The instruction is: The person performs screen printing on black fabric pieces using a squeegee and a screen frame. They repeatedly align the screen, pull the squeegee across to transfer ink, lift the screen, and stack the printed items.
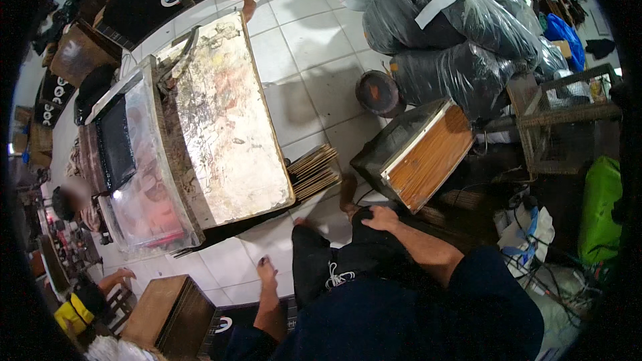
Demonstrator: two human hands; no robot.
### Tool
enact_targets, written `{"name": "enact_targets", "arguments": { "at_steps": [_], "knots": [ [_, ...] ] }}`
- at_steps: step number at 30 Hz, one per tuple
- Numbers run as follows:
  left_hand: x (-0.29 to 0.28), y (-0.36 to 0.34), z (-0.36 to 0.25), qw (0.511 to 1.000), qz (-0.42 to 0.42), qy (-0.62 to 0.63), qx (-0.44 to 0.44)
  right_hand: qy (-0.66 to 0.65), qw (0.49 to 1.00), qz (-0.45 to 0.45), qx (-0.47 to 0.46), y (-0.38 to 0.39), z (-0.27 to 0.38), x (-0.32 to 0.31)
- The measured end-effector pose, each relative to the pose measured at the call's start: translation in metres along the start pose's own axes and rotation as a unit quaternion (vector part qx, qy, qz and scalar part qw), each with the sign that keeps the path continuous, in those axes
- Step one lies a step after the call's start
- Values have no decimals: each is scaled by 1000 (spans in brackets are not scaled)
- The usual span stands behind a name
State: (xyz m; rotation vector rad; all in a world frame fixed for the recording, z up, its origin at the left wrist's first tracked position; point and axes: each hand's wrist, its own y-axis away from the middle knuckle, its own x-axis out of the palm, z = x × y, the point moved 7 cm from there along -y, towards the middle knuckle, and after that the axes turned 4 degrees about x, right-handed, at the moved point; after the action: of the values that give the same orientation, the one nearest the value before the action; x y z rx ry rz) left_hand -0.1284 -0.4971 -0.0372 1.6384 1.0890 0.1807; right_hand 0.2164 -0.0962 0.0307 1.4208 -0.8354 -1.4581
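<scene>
My left hand [266,269] hangs in the air over the tiled floor, left of my knee, its fingers curled. A tiny dark spot shows at its fingertips; what it is, I cannot make out. My right hand [381,218] lies on my right knee, on the dark shorts [374,244], its fingers stretched over the cloth and holding nothing. Ahead stands a low table with a worn, stained white top [227,127]. A stack of thin brown sheets [314,172] juts out from beside its near right corner. Neither hand touches the table.
A wood-topped box [428,154] stands right of my knee, with a round dark stool [378,91] behind it. Bulging plastic bags [455,60] fill the far right. A clear-covered frame [144,174] borders the table's left. Tangled cables [555,274] lie at right. Other people are nearby.
</scene>
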Motion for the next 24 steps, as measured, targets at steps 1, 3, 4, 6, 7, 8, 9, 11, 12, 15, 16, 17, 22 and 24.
{"name": "enact_targets", "arguments": {
  "at_steps": [1,3,4,6,7,8,9,11,12,15,16,17,22,24],
  "knots": [
    [33,14,-24,994,5,-73,82,1,1000,2,-17,11,-16,-9],
    [82,67,-90,917,20,-207,342,37,999,24,-16,27,-34,-17],
    [108,99,-124,840,43,-276,464,71,996,18,-50,36,-34,-21],
    [129,154,-183,802,98,-179,561,9,997,-56,-57,44,-26,-46],
    [134,177,-215,775,80,-185,599,-62,984,-141,-85,53,-16,-66],
    [136,201,-245,742,53,-169,647,-77,976,-165,-122,58,-1,-80],
    [134,218,-271,720,16,-165,674,-80,975,-160,-131,65,9,-91],
    [131,236,-309,693,-81,-220,682,-71,975,-122,-171,85,32,-113],
    [130,240,-323,677,-110,-239,687,-48,981,-109,-154,95,40,-120],
    [128,231,-342,677,-151,-286,661,3,980,-103,-173,122,64,-147],
    [127,229,-342,668,-155,-280,672,10,980,-108,-166,127,67,-156],
    [127,225,-341,667,-154,-277,675,19,980,-110,-163,128,69,-164],
    [127,217,-336,679,-159,-255,670,24,972,-135,-189,114,73,-198],
    [127,218,-341,696,-162,-241,656,11,968,-152,-202,101,78,-213]
  ]
}}
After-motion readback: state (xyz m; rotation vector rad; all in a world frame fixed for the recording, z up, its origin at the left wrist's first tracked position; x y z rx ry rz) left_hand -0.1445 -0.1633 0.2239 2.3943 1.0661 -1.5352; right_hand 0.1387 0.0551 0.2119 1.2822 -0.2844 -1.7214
